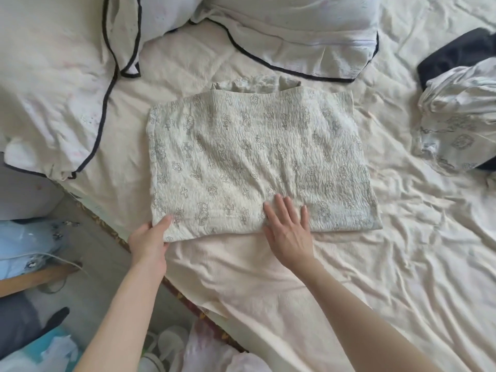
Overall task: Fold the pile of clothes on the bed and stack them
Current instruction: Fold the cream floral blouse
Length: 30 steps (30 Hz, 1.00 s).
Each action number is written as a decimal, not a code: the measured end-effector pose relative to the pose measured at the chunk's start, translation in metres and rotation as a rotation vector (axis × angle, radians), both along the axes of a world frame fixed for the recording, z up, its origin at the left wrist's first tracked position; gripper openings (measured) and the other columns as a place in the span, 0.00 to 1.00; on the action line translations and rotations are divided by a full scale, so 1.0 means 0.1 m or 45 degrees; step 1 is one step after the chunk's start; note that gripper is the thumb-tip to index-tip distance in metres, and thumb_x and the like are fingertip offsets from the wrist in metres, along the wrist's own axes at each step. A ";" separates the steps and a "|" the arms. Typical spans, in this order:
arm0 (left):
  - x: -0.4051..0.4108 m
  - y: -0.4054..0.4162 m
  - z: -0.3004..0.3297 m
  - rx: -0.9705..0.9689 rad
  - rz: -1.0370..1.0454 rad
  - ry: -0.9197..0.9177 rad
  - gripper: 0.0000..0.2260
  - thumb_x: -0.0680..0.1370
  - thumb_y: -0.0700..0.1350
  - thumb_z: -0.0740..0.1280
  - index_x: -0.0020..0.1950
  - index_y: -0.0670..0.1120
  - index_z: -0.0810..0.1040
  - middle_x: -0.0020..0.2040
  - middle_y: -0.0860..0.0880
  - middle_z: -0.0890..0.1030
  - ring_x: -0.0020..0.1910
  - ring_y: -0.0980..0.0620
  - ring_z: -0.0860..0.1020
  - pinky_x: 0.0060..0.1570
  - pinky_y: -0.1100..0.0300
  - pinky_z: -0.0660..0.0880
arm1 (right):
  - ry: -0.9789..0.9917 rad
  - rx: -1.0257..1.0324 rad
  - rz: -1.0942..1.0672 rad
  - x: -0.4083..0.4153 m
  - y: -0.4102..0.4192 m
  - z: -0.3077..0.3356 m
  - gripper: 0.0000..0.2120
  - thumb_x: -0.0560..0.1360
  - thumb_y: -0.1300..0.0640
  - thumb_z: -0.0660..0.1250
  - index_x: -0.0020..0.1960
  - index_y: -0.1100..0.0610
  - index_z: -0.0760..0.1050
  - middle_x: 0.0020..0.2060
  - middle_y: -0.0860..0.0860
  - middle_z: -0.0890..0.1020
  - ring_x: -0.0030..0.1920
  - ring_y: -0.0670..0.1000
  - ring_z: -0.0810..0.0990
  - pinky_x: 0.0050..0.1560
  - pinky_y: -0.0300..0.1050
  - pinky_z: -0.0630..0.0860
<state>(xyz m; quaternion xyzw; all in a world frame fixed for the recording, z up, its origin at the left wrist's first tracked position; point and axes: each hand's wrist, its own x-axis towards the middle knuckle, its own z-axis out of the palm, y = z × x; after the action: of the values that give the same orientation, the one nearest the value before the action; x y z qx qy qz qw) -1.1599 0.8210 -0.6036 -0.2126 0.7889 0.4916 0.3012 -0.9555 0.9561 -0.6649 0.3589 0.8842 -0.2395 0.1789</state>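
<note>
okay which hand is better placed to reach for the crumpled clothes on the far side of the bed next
Right, most likely. The unfolded pile lies on the right of the bed, and the right hand rests flat and free on the folded garment. The left hand grips that garment's near left corner, farther away.

1. Left hand [149, 238]: fingers tucked under the folded garment [257, 162], only the thumb showing.
2. Crumpled clothes [461, 114]: cut off by the right edge.
3. Floor clutter [166, 345]: blurred, unidentifiable.
</note>
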 end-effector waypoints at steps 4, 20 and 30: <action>0.23 0.41 0.34 -0.030 -0.272 0.265 0.04 0.76 0.45 0.69 0.41 0.49 0.77 0.40 0.57 0.78 0.39 0.59 0.74 0.46 0.60 0.70 | 0.311 -0.348 -0.263 0.04 0.14 0.11 0.20 0.83 0.51 0.51 0.73 0.53 0.63 0.76 0.50 0.56 0.77 0.50 0.51 0.74 0.52 0.43; 1.99 1.60 -0.03 -0.032 -1.985 0.892 0.23 0.73 0.38 0.69 0.68 0.43 0.72 0.66 0.44 0.72 0.68 0.45 0.68 0.66 0.50 0.65 | 1.022 -1.189 -1.884 1.23 1.06 0.37 0.11 0.80 0.50 0.61 0.53 0.57 0.76 0.44 0.48 0.82 0.41 0.42 0.81 0.39 0.36 0.75; 1.53 0.95 -0.29 -0.368 -1.882 1.117 0.28 0.65 0.34 0.76 0.64 0.42 0.75 0.57 0.37 0.73 0.52 0.37 0.74 0.52 0.45 0.76 | 0.796 -0.674 -1.762 0.99 1.17 0.34 0.04 0.72 0.63 0.68 0.39 0.58 0.77 0.32 0.50 0.76 0.34 0.47 0.73 0.38 0.41 0.68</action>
<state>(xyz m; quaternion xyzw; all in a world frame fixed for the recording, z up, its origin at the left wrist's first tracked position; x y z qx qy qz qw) -1.0074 0.9161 -0.6329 0.5263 0.8242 0.1026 0.1822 -0.8562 1.0735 -0.6305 0.6877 0.3842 -0.5870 -0.1868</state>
